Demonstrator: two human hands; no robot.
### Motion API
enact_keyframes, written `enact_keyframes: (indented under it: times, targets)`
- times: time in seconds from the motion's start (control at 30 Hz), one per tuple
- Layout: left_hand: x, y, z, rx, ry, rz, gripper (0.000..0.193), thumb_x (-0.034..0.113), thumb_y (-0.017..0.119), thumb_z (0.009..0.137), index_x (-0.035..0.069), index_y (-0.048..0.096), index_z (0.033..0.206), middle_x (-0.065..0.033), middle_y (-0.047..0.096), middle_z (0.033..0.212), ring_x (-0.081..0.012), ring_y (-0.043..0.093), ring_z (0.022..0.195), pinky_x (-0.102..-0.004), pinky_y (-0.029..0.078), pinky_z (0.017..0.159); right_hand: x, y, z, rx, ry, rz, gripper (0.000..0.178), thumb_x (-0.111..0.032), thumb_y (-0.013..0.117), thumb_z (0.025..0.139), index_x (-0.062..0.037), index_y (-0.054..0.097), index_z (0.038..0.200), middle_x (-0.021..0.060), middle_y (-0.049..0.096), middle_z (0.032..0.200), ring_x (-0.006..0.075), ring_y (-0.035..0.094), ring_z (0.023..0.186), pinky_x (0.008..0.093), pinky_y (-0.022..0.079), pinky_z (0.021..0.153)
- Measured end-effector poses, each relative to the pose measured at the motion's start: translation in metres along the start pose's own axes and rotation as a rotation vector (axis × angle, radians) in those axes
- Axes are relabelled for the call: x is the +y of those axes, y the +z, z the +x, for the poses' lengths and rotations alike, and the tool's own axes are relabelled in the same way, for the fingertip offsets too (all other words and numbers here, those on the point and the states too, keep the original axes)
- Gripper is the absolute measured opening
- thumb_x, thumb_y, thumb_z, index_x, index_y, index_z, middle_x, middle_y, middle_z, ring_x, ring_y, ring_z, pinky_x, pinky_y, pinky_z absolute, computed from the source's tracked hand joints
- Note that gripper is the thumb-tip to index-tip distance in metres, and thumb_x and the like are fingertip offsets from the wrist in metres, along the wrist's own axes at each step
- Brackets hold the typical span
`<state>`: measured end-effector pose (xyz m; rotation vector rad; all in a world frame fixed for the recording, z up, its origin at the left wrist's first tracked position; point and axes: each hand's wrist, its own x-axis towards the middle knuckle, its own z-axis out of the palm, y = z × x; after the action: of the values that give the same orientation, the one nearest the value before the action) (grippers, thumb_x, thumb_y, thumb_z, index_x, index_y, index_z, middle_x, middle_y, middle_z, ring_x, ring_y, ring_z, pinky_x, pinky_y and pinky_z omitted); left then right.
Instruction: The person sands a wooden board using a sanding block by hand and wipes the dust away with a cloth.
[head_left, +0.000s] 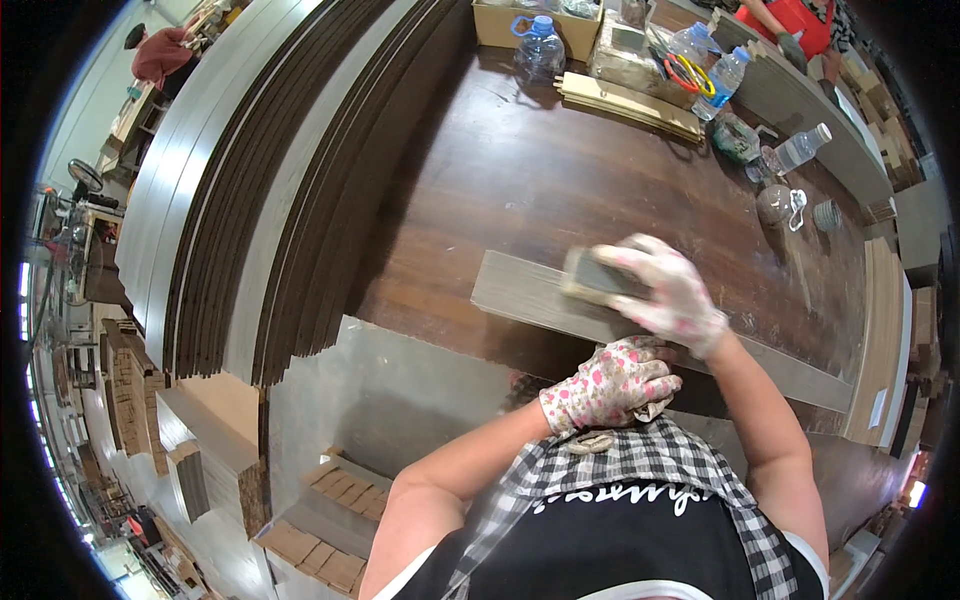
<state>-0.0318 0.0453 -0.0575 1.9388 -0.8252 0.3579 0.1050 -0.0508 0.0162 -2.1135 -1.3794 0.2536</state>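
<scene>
A long grey wood-grain plank (pixel 518 286) lies across the near part of the brown tabletop (pixel 470 170). My right hand (pixel 668 290), in a white floral glove, grips a grey-green block with a pale underside (pixel 590 277), like a sanding block, over the plank's left part. Motion blurs the block's edges, and I cannot tell whether it touches the wood. Close to my body, my left hand (pixel 612 385) wears a pink floral glove. Its fingers are curled around something beige and crumpled, mostly hidden beneath them.
Tall stacks of planks (pixel 345 170) stand along the left. At the back are a cardboard box (pixel 490 25), a blue-capped jug (pixel 540 50), pale wood strips (pixel 630 107), orange-and-yellow-handled scissors (pixel 690 75) and plastic bottles (pixel 803 148). More boards (pixel 877 340) stand at right. Another person's gloved hand (pixel 792 50) shows far right.
</scene>
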Motion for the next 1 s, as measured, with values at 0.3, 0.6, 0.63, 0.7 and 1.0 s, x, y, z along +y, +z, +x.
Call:
enact_keyframes:
  times: [0.3, 0.6, 0.63, 0.7, 1.0]
  targets:
    - [0.001, -0.007, 0.001, -0.076, -0.018, 0.008, 0.044, 0.011, 0.073, 0.074, 0.008, 0.067, 0.117, -0.0112, 0.067, 0.12, -0.0363, 0.061, 0.12, -0.0504, 0.046, 0.106, -0.014, 0.043, 0.094, 0.294, -0.088, 0.079, 0.045, -0.023, 0.076, 0.082, -0.008, 0.066, 0.123, 0.0154, 0.066, 0.1, 0.0341, 0.065, 0.093, 0.0444, 0.053, 0.085]
    - [0.0, -0.019, 0.002, -0.14, 0.03, 0.099, 0.042, 0.013, 0.073, 0.077, 0.011, 0.068, 0.119, -0.0109, 0.069, 0.12, -0.0307, 0.063, 0.119, -0.0487, 0.051, 0.101, 0.0, 0.019, 0.006, 0.131, 0.0, -0.06, 0.046, -0.024, 0.079, 0.081, -0.0136, 0.067, 0.124, 0.0115, 0.065, 0.104, 0.0319, 0.061, 0.101, 0.0437, 0.051, 0.089]
    - [-0.001, -0.016, 0.001, -0.089, 0.041, 0.082, 0.039, 0.014, 0.073, 0.077, 0.011, 0.07, 0.116, -0.0102, 0.07, 0.117, -0.0299, 0.064, 0.118, -0.0486, 0.051, 0.102, 0.008, -0.002, -0.02, 0.12, 0.0, 0.014, 0.051, -0.025, 0.08, 0.079, -0.014, 0.067, 0.127, 0.0113, 0.067, 0.109, 0.032, 0.062, 0.101, 0.0441, 0.051, 0.091]
    - [-0.003, -0.011, 0.002, 0.003, 0.074, 0.068, 0.03, 0.016, 0.073, 0.078, 0.011, 0.073, 0.108, -0.0077, 0.074, 0.108, -0.0274, 0.067, 0.117, -0.0473, 0.052, 0.104, 0.024, -0.041, -0.086, 0.063, 0.223, -0.007, 0.052, -0.024, 0.083, 0.076, -0.0126, 0.07, 0.125, 0.0119, 0.07, 0.115, 0.0312, 0.063, 0.111, 0.044, 0.05, 0.098]
    - [-0.01, -0.003, -0.004, -0.106, 0.1, 0.205, 0.042, 0.011, 0.07, 0.073, 0.011, 0.07, 0.115, -0.0113, 0.071, 0.111, -0.0307, 0.068, 0.108, -0.0459, 0.056, 0.092, -0.018, 0.007, -0.038, 0.313, 0.061, -0.081, 0.039, -0.027, 0.076, 0.083, -0.0134, 0.07, 0.119, 0.0114, 0.069, 0.102, 0.0329, 0.063, 0.101, 0.0452, 0.05, 0.091]
